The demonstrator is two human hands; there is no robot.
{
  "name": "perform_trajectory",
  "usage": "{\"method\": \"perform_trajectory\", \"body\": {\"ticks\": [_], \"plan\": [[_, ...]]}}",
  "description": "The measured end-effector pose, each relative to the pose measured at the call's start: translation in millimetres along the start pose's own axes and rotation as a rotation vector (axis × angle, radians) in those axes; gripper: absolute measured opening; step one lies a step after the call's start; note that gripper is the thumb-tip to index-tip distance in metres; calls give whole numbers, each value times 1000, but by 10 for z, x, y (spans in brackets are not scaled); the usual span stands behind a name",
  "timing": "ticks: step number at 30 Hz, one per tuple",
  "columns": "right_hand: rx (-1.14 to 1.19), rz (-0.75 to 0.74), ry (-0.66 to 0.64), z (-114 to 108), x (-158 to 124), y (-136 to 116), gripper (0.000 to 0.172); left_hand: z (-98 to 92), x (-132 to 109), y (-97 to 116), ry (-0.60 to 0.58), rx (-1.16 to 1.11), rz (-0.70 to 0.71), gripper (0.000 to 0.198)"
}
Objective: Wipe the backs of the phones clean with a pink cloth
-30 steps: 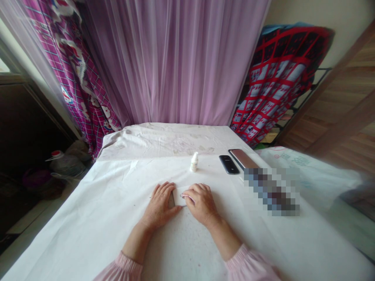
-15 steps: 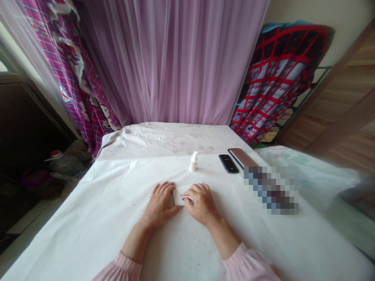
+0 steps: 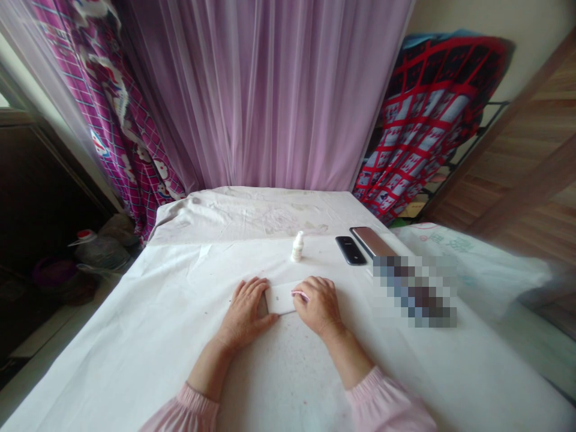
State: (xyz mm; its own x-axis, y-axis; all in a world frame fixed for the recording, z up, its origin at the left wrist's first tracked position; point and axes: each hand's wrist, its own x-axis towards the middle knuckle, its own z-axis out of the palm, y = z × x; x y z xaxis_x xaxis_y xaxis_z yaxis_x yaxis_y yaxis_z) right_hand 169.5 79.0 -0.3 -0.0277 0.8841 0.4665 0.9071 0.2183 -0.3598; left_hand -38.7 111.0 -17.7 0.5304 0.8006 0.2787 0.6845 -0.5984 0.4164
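White card [image 3: 281, 298], small, rectangular: lay flat on the surface [image 3: 157, 336], directly between the two hands and touched by both.

Left hand [image 3: 246, 312]: open and palm down, with the fingers spread over the card's left edge and pinning it.

Right hand [image 3: 320, 303]: loosely curled at the card's right edge, with the thumb and forefinger pinched on a pink stick [image 3: 300, 294]. It may have been a strip or a thin tool; it was too small to tell. Its tip rested at the card's right margin.

Progress, by judgement: the card was laid out and held steady, and its visible face appeared blank, so the work on it looked barely started.

White bottle [image 3: 297, 246], small and upright: stood just beyond the hands, apart from them, with nothing touching it.

Dark phone [image 3: 351, 251] and brown phone [image 3: 372, 242]: lay side by side, farther back to the right, well clear of the card.

Purple curtain [image 3: 265, 90]: hung behind the far end of the surface.
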Motion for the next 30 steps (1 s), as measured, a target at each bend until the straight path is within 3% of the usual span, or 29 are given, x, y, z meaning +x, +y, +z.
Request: {"method": "perform_trajectory", "body": {"ticks": [20, 30], "plan": [[105, -115, -107, 41, -19, -248, 14, 7, 0, -10, 11, 4, 18, 59], [15, 3, -40, 13, -9, -118, 9, 6, -4, -15, -8, -1, 9, 60]]}}
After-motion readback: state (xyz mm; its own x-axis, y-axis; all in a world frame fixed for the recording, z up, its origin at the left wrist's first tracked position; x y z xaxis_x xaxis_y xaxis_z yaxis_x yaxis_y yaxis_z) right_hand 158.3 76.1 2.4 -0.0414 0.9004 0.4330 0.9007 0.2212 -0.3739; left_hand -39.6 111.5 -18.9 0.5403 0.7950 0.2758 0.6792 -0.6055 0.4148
